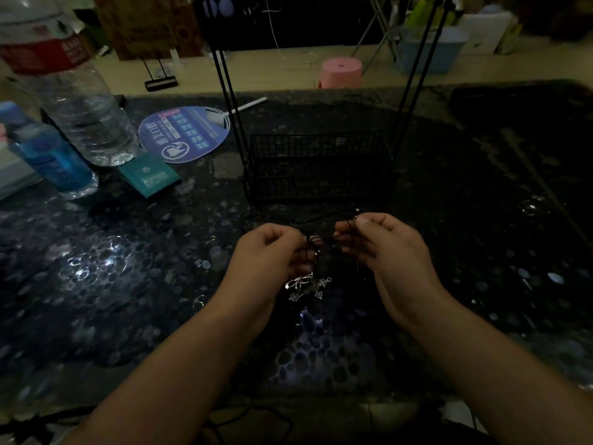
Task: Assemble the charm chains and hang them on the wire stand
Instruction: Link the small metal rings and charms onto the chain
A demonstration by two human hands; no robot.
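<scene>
Thin black cords [316, 240] stretch between my two hands just above the dark speckled table [128, 284]. My left hand [269, 252] pinches the cords with curled fingers, and my right hand [382, 242] pinches their other end between thumb and forefinger. Small silvery charms [306, 285] dangle from the cords below my fingers. The black wire stand [317, 165], a mesh basket with tall thin uprights, sits directly beyond my hands. The scene is dim, so the cord's knots are hard to make out.
A large clear water bottle [80, 101] and a small blue bottle [51, 152] stand at the left. A round blue fan [184, 134] and a teal box [149, 178] lie near them. A pink stool [341, 72] sits on the floor beyond the table.
</scene>
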